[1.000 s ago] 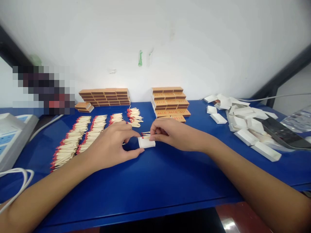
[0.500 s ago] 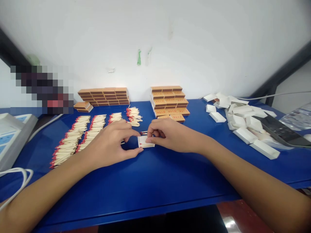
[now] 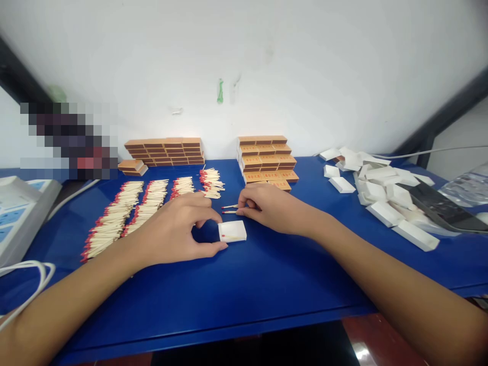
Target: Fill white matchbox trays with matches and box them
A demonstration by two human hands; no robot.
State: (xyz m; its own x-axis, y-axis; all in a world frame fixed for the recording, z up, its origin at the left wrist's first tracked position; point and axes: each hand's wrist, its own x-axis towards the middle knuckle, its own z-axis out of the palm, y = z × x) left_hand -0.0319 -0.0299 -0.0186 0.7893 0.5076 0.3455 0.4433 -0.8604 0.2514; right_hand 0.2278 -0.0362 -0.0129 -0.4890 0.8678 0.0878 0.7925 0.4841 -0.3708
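Observation:
A white matchbox tray [image 3: 237, 230] lies on the blue table with a red-headed match [image 3: 231, 237] inside it. My left hand [image 3: 179, 226] grips the tray's left end between thumb and fingertips. Just behind the tray, my right hand [image 3: 263, 206] pinches the plain end of a loose match [image 3: 229, 212], its red head pointing left. Another loose match [image 3: 229, 206] lies close behind that one, partly covered by my fingers. Rows of matches [image 3: 114, 213] spread out to the left, with a smaller pile [image 3: 211, 183] behind my left hand.
Stacked orange matchboxes [image 3: 165, 152] stand by the wall at back left, and a stepped stack [image 3: 267, 162] at back centre. Several white trays [image 3: 381, 183] are heaped on the right beside a dark phone [image 3: 446, 203]. A power strip [image 3: 26, 218] and white cable sit at far left.
My right hand has moved from the tray to the loose matches behind it, now pinching one. The tray, still in my left hand, has shifted slightly nearer and to the right.

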